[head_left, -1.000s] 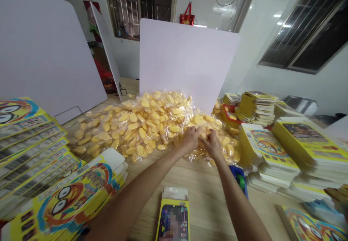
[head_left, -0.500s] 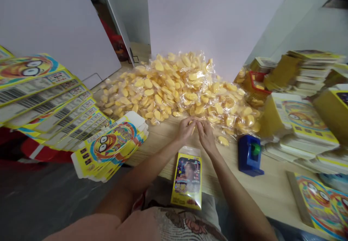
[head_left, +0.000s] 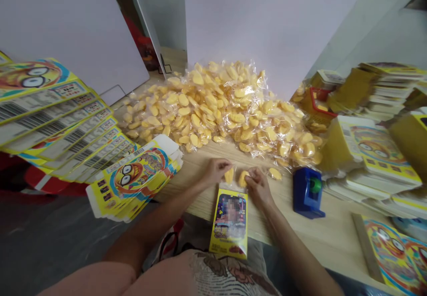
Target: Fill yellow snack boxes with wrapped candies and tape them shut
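My left hand is closed in a pinch on a yellow oval piece in clear wrap. Just to its right, my right hand grips a second yellow piece between thumb and fingers. Both pieces are held low over the wooden table, a small gap apart. Right below them a yellow printed box lies at the table's front edge, its top end toward the hands. Beyond the hands rises a large heap of clear-wrapped yellow pieces. One loose piece rests right of my right hand.
A blue tape dispenser stands to the right. Fanned stacks of yellow boxes are on the left. More box stacks and a red basket occupy the right. A white panel stands behind the heap.
My hands were together at the heap's near edge; now they are apart and closer to the box, each holding a yellow piece. The view has shifted slightly.
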Demonstrator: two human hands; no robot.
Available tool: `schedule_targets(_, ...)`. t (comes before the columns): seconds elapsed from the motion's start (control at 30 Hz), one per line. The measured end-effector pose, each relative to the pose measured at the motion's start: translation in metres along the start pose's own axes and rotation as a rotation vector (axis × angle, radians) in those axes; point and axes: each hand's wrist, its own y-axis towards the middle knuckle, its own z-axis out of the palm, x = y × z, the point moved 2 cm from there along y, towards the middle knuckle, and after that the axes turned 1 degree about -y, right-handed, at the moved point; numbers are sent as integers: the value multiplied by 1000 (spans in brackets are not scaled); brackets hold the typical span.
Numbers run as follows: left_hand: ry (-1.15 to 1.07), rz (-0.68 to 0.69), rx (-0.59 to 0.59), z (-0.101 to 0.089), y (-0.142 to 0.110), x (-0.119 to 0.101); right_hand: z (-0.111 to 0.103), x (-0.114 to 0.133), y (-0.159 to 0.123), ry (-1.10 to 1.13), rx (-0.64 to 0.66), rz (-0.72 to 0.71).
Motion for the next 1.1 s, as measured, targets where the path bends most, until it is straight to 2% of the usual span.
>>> schedule_targets(0.1,195,53,165,6,-17,3,1,-7,-10,-55,20,38)
schedule_targets(0.23,329,39,340,7,-29,7,-1,-10,-8,-36,-157,17)
schedule_targets(0.3,405,45,394,5,-25,6,1,-10,-6,-68,-183,-36)
schedule_targets(0.37,470,66,457,2,-20,2,5,-8,-7,-209,-91,-73)
schedule_targets(0.53,600,140,607,0,-21,-9,6,12,-17,-725,317,-197)
schedule_targets(0.6,695,169,572,2,-27,-13,3,25,-18,-880,440,-270)
schedule_targets(0.7,767,130,411,5,-41,-14,1,36,-18,-1006,477,-287)
schedule_targets(0.73,771,120,395,6,-45,-14,2,36,-18,-1006,469,-271)
schedule_targets(0.8,744,136,440,9,-55,-14,6,33,-21,-976,478,-241)
schedule_targets(0.87,668,154,450,9,-65,-15,12,29,-27,-955,548,-236)
schedule_targets(0.93,574,111,303,5,-75,-17,17,29,-33,-949,629,-251)
schedule_targets(1.0,448,19,138,1,-89,-17,21,35,-39,-915,650,-261)
schedule_targets(1.03,358,-27,112,1,-97,-17,22,39,-43,-887,649,-269)
schedule_targets(1.1,130,-94,174,7,-114,-16,24,48,-49,-855,634,-289)
